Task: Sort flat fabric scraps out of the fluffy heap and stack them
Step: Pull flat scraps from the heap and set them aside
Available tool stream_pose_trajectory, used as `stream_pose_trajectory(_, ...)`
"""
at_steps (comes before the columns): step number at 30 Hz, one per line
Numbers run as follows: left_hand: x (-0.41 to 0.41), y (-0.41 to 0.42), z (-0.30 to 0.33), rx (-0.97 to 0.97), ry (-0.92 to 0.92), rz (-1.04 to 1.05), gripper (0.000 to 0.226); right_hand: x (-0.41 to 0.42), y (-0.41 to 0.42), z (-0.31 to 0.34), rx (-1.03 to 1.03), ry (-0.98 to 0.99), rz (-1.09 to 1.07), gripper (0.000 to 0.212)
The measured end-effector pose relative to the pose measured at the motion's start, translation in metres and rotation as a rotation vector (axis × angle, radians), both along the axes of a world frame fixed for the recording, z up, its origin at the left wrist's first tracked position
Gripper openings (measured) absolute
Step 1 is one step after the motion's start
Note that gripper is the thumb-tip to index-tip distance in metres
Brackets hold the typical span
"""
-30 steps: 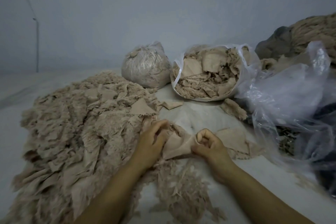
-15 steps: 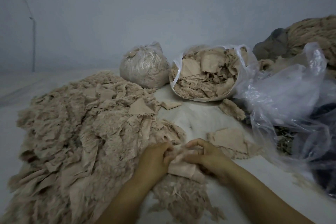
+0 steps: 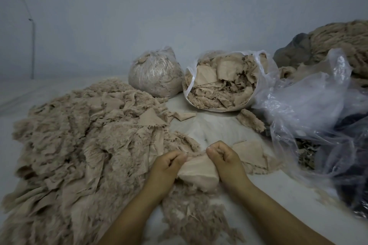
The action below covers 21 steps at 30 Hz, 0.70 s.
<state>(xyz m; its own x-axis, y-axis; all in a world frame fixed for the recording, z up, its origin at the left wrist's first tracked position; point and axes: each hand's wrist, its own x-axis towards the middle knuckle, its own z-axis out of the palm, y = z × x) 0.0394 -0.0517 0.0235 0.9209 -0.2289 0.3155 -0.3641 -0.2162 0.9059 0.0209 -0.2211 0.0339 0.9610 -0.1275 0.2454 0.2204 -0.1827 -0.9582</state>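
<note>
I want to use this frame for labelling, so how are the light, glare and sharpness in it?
Head view: dim, bluish, even light with no hard shadows; faint glare on the crumpled clear plastic bag at right; wide-angle bending toward the edges; the fluffy heap smears soft at lower left; both the left hand and right hand gripping the flat scrap read reasonably sharp.

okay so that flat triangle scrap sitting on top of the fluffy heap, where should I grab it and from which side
Pinch the flat triangle scrap at its near right corner, coming from the bare floor side on the right. That edge juts past the fluffy heap, so fingers probably catch less fluff there. Both hands, left hand and right hand, currently grip another scrap.
</note>
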Motion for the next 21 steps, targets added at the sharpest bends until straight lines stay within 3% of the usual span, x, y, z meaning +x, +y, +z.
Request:
stream_pose_trajectory(2, 0.0, 0.0, 0.001, -0.025, -0.021, -0.032, 0.027, -0.004, 0.003, 0.002, 0.026, 0.053, 0.177, 0.019)
stream_pose_trajectory(4, -0.002, -0.003, 0.001, 0.011, -0.029, -0.065, 0.028, -0.006, 0.007, 0.002, -0.002, 0.081, 0.214, 0.018)
stream_pose_trajectory(7, 0.003, -0.007, 0.004, -0.105, 0.021, 0.106, 0.031, -0.002, 0.011, 0.002, 0.051, 0.02, 0.041, 0.028)
stream_pose_trajectory(11, 0.009, 0.004, 0.006, -0.315, 0.111, 0.336, 0.034, 0.003, 0.003, 0.002, 0.323, 0.035, -0.104, 0.026)
stream_pose_trajectory(13, 0.006, 0.008, 0.005, -0.288, 0.144, 0.233, 0.036, 0.002, 0.001, -0.001, 0.409, 0.075, -0.055, 0.028)
stream_pose_trajectory(17, -0.007, -0.013, -0.004, -0.244, 0.403, -0.226, 0.045, 0.0, 0.012, -0.001, 0.571, 0.118, 0.097, 0.022)
stream_pose_trajectory(21, -0.013, -0.022, -0.008, -0.259, 0.335, -0.243, 0.031, -0.004, 0.009, 0.0, 0.439, 0.115, 0.088, 0.034)
